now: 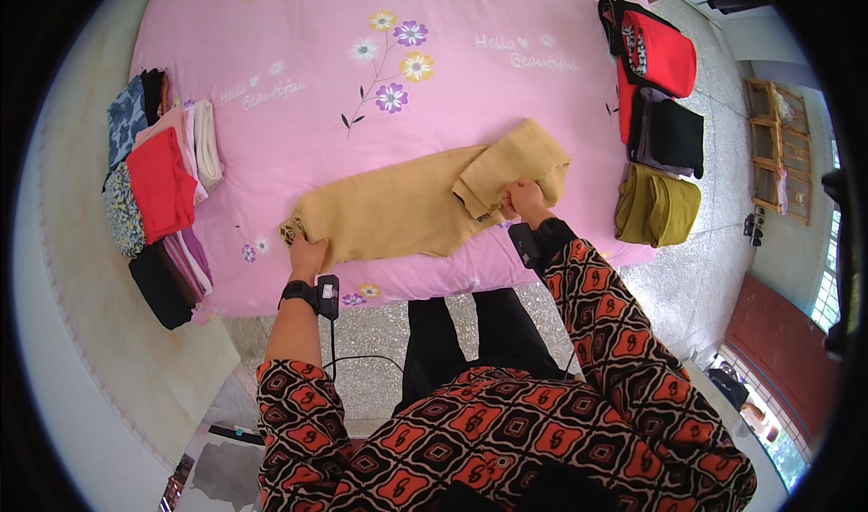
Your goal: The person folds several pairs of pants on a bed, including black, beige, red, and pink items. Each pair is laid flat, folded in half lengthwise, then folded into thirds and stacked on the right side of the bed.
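A tan garment [400, 203] lies across the near side of the bed, folded into a long strip. Its right end is turned back over itself in a flap [515, 156]. My left hand [308, 253] grips the left end of the cloth, beside a dark patterned trim [293, 227]. At the near edge of the flap, my right hand [525, 200] pinches the fabric, with the fingertips partly hidden. Both wrists carry black strapped devices, and a cable hangs from the left one.
A pink flowered bedsheet [291, 132] covers the bed. Folded clothes [163, 183] are piled along its left edge. On the right edge sit a red folded garment [661, 54], a black one [671, 136] and an olive one [658, 203]. A wooden rack [780, 149] stands beyond, at the right.
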Tool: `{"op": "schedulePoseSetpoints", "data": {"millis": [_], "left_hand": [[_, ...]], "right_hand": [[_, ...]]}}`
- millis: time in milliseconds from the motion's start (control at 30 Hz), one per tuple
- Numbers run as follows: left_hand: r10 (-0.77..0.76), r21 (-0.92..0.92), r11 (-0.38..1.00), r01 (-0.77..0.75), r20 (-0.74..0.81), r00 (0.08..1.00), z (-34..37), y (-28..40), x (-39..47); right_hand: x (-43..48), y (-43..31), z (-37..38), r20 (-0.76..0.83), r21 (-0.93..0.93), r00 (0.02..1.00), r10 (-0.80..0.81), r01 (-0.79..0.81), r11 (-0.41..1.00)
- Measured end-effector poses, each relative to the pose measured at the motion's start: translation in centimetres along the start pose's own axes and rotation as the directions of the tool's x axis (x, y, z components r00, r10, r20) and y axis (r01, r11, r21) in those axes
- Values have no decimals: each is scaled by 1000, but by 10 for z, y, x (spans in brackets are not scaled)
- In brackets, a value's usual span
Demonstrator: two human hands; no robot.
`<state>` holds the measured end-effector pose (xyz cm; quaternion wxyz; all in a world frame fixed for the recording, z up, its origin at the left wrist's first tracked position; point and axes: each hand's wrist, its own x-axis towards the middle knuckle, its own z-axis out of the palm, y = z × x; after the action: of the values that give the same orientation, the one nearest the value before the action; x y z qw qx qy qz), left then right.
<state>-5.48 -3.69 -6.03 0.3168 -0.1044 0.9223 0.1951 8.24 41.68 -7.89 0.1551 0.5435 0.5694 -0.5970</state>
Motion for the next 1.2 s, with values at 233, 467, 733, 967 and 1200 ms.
{"op": "schedulePoseSetpoints", "data": {"millis": [233, 467, 733, 967, 1200], "left_hand": [[386, -41, 922, -384, 81, 919, -5, 24, -66], [601, 61, 718, -694, 448, 662, -7, 9, -155], [383, -226, 918, -325, 299, 874, -19, -25, -122], [482, -564, 732, -383, 30, 876, -142, 22, -61], [535, -332, 647, -687, -444, 719, -264, 30, -53]], "right_hand": [[-30, -9, -1, 366, -900, 688, -627, 433, -51], [-63, -22, 28, 462, -859, 741, -488, 511, -38], [-43, -41, -13, 160, -746, 741, -652, 523, 412], [-64, -172, -177, -440, -111, 648, -621, 647, 754], [-182, -242, -281, -632, 3, 453, -628, 812, 583]]}}
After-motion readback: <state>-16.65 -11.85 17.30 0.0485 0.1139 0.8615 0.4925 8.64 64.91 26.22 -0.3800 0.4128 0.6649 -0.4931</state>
